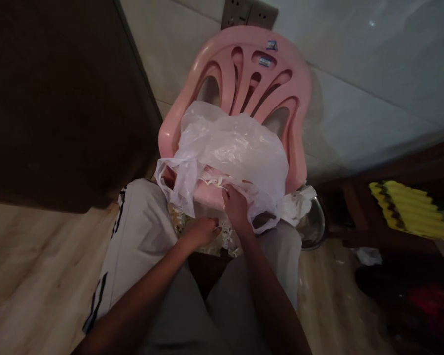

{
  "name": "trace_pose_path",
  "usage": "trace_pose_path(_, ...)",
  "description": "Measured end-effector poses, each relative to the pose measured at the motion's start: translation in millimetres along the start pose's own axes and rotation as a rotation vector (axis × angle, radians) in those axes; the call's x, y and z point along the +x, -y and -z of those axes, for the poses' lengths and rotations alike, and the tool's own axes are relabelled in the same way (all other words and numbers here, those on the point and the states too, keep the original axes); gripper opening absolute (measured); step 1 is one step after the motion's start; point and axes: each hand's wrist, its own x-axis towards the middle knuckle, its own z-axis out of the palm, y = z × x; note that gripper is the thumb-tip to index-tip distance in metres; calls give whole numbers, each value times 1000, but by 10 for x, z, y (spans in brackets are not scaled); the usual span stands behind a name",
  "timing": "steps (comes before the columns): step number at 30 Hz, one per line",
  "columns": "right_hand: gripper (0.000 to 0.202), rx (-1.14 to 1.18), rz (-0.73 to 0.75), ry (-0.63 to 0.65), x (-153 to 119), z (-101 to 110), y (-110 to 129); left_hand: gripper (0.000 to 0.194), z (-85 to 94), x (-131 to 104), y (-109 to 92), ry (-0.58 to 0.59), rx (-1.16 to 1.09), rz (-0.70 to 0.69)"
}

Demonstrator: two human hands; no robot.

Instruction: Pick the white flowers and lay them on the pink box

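Observation:
A white plastic bag [237, 143] lies puffed up over the seat of a pink plastic chair [244, 37], its handles hanging at the front. My right hand [237, 207] is closed at the bag's opening by the seat's front edge, touching or very near pale thin scraps [212, 176]. Whatever its fingers grip is too small to make out. Lower and to the left, my left hand [204, 230] is curled closed above a heap of pale and dark scraps [227, 239] between my knees. Its contents are hidden.
Tiled wall and a socket panel [248, 14] stand behind the chair. A dark cabinet [59, 98] is on the left. To the right are a metal basin [316, 224] with crumpled white plastic [298, 207], and a yellow ridged tray [414, 209] on a dark wooden piece.

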Motion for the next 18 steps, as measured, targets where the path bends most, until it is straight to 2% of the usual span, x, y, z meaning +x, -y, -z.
trace_pose_path(7,30,170,73,44,-280,83,-30,36,102,-64,-95,4,32,11)
trace_pose_path(10,32,163,59,-4,-298,83,-74,34,113,-76,-116,5,31,20)
trace_pose_path(14,36,24,-33,-103,-98,101,-107,35,134,-84,-133,2,3,35)
trace_pose_path(18,44,-261,-248,31,259,104,-132,36,162,-94,-127,-19,-29,46)
